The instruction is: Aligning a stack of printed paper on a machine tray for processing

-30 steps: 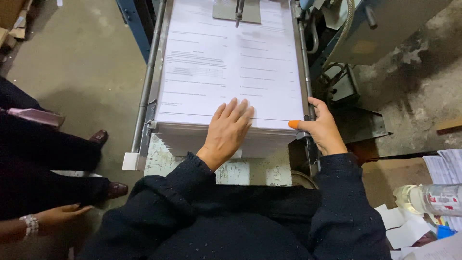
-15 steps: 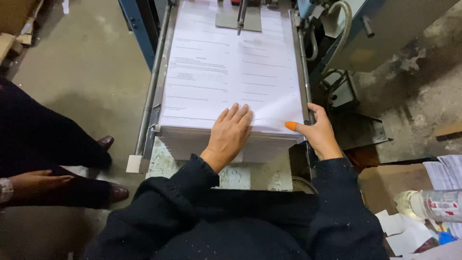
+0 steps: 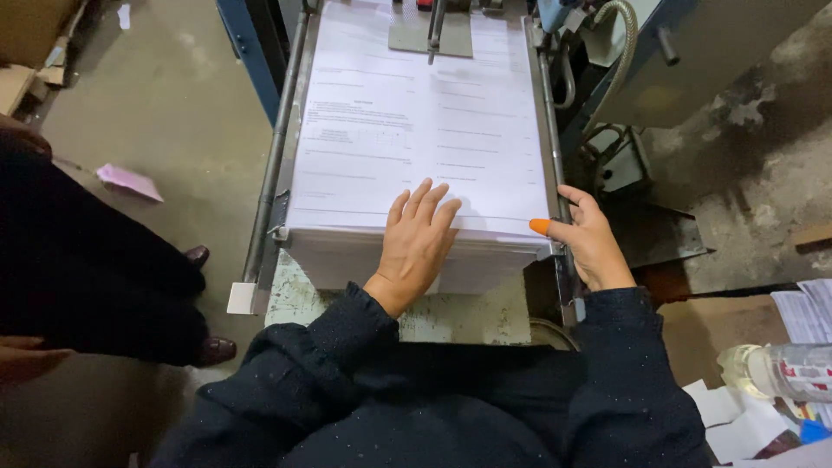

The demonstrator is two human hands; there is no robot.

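- left hand (image 3: 418, 243) lay flat, fingers spread, on the paper stack (image 3: 416, 130) sitting in the machine tray (image 3: 276, 173);
- right hand (image 3: 589, 243) pinched the stack's right corner, orange fingertip cover (image 3: 540, 226) on top

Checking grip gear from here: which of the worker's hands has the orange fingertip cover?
The right hand, at the stack's right edge beside the side rail. Its orange-capped finger touches the paper's corner. The left hand lies flat on the top sheet, bare.

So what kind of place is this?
Probably a print shop or bindery: a tall stack of printed sheets sits in a metal machine on a bare concrete floor, with the left hand flat on the paper.
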